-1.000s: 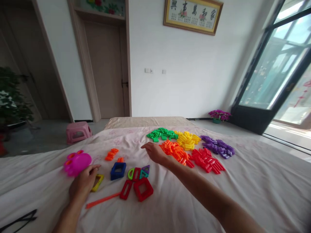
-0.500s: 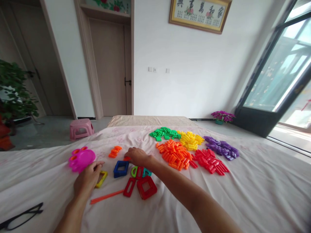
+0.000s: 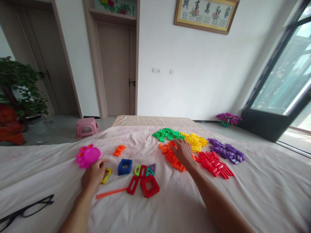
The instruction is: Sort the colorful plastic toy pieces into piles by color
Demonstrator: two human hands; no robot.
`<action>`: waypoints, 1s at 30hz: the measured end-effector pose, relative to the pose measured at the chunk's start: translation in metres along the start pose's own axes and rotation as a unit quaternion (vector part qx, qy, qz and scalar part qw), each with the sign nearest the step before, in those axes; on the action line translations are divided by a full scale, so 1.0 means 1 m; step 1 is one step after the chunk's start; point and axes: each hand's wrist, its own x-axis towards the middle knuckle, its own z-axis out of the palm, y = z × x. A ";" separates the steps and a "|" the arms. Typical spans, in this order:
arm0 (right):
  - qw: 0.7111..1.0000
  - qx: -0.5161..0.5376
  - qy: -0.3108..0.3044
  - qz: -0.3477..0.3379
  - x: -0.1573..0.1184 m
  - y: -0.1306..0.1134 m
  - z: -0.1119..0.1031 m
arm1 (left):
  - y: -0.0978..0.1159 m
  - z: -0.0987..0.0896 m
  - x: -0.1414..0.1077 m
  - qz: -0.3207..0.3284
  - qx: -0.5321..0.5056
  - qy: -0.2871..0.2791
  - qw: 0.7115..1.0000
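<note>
Orange pile (image 3: 172, 159) under and just left of right hand (image 3: 182, 151); long axis partly hidden. Right fingers bent over pile, grip unclear. Left hand (image 3: 94, 173) well apart, curled beside pink dish (image 3: 90, 155), hold unclear.

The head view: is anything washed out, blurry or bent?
Head view: strong daylight leaves parts of the glass door washed out; pale glints show on the purple pieces; the right hand looks a little soft; small lettering on the framed sign is too indistinct to read; upright edges near the sides lean, suggesting wide-angle distortion.
</note>
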 end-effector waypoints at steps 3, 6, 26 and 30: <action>0.999 -0.015 0.026 0.040 -0.002 0.014 -0.003 | 0.001 -0.001 -0.001 0.006 -0.003 0.006 1.000; 0.999 0.043 0.022 -0.010 -0.005 -0.002 0.004 | 0.001 -0.001 -0.001 0.000 -0.009 0.004 1.000; 0.899 0.090 -0.211 -0.373 0.060 -0.231 0.107 | 0.002 -0.002 -0.001 -0.006 -0.054 0.014 0.998; 0.924 0.073 -0.204 -0.315 0.055 -0.221 0.100 | 0.000 0.000 0.001 -0.006 -0.043 0.013 0.999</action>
